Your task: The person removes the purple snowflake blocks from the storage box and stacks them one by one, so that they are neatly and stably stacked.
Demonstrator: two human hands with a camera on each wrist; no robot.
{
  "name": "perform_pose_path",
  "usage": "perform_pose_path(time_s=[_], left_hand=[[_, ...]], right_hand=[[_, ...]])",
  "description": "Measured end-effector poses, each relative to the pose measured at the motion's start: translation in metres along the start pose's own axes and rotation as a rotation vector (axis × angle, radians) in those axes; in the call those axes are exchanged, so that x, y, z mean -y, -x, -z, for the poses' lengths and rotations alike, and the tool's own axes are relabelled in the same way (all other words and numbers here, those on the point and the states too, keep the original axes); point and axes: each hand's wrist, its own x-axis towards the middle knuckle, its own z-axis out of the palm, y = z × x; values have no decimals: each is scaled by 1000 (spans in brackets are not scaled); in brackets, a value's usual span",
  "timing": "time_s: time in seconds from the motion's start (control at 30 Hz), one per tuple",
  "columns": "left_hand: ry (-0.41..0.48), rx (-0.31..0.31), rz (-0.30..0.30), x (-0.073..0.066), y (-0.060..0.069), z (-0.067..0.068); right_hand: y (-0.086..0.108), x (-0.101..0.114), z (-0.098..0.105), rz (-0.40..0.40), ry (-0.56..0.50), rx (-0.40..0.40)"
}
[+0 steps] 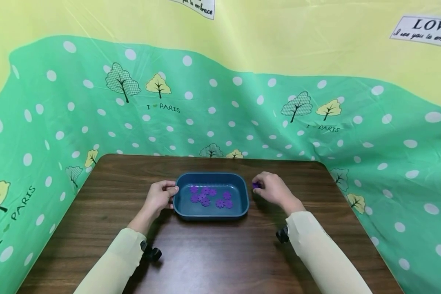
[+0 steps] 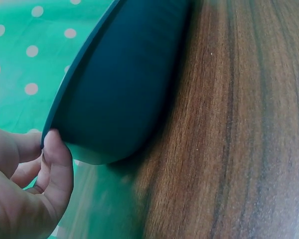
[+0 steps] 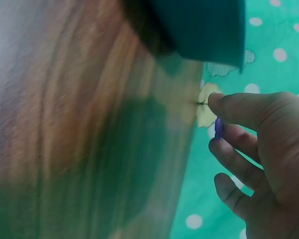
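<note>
A dark blue rectangular tray (image 1: 212, 216) sits on the table with several purple flower-shaped pieces (image 1: 205, 202) lying flat inside. My left hand (image 1: 159, 199) pinches the tray's left rim between thumb and fingers; the left wrist view shows the same hand (image 2: 35, 184) at the rim of the tray (image 2: 114, 84). Just off the tray's right side, my right hand (image 1: 273, 188) holds a purple piece (image 1: 256, 185). In the right wrist view this piece (image 3: 218, 128) appears edge-on between the thumb and fingers of the hand (image 3: 269, 149), apart from the tray (image 3: 204, 30).
The brown wooden table (image 1: 213, 261) extends around the tray. Behind it and along both sides hangs a green and yellow cloth (image 1: 220, 102) with white dots and printed trees. A small black device (image 1: 152, 254) is on the left wrist, another (image 1: 282, 234) on the right.
</note>
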Motion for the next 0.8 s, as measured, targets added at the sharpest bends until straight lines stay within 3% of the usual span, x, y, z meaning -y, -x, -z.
perform_pose_path(time_s=[0.47,0.8], left_hand=[[-9,2,4,-2,2,0],[-6,2,4,-1,1,0]], right_hand=[[7,-30,-21,-84,2,71],[6,-33,-27,-116,33,82]])
